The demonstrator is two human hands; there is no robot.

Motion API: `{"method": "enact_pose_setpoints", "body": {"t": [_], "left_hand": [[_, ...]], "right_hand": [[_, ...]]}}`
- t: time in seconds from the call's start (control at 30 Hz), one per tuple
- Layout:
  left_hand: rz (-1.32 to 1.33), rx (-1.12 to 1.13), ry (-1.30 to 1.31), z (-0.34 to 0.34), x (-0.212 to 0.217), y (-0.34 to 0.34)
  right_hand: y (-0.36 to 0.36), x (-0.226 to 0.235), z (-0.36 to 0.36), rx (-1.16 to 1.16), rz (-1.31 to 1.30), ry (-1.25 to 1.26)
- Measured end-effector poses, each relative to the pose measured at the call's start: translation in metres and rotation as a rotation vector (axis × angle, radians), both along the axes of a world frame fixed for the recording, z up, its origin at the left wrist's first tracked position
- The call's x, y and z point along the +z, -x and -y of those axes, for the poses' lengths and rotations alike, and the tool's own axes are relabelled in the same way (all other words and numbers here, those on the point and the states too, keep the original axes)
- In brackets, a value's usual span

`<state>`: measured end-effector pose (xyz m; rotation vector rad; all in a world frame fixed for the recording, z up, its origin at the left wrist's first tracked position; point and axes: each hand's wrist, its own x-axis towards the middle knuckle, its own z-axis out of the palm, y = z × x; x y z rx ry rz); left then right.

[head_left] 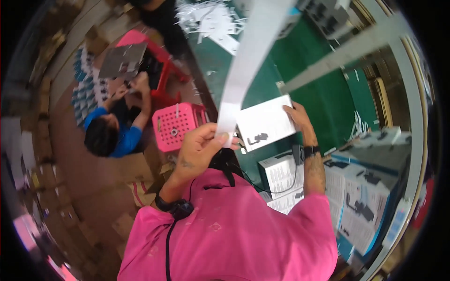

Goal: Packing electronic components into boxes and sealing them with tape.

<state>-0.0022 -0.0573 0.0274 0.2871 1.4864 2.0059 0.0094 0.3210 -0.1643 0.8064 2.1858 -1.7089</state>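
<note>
Head view: The left hand (199, 147) pinches the lower end of a long white strip (241, 75) between thumb and fingers; the strip rises toward the upper edge of the view. The right hand (300, 117) grips the right end of a printed white box (267, 119), fingertips over its top face. The box lies tilted above the green table (307, 56); whether it rests on anything cannot be told. Stacked boxes (281, 175) stand just below it, nearer the body.

Caution: the box is gripped at one end only, so a loosened right grip could let it tip or drop onto the stacked boxes. A weak pinch could release the strip. Slack in the strip could let it fold across the box, or catch among the loose white strips (208, 21) at the table's far end.
</note>
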Motion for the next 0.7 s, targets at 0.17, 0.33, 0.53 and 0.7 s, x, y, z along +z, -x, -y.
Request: {"method": "enact_pose_setpoints", "body": {"t": [0.17,0.33,0.53,0.7], "left_hand": [[0.088,0.015,-0.045,0.009,0.004,0.003],[0.033,-0.043,-0.062,0.007,0.008,0.014],[0.093,-0.181,-0.168,-0.003,0.012,0.029],[0.072,-0.34,-0.214,-0.013,0.027,0.044]], "right_hand": [[0.004,0.003,0.094,-0.018,0.116,-1.162],[-0.002,-0.014,0.091,-0.097,-0.066,-1.19],[-0.02,-0.005,0.157,0.162,-0.094,-1.353],[-0.05,-0.027,0.211,0.13,-0.384,-0.391]]}}
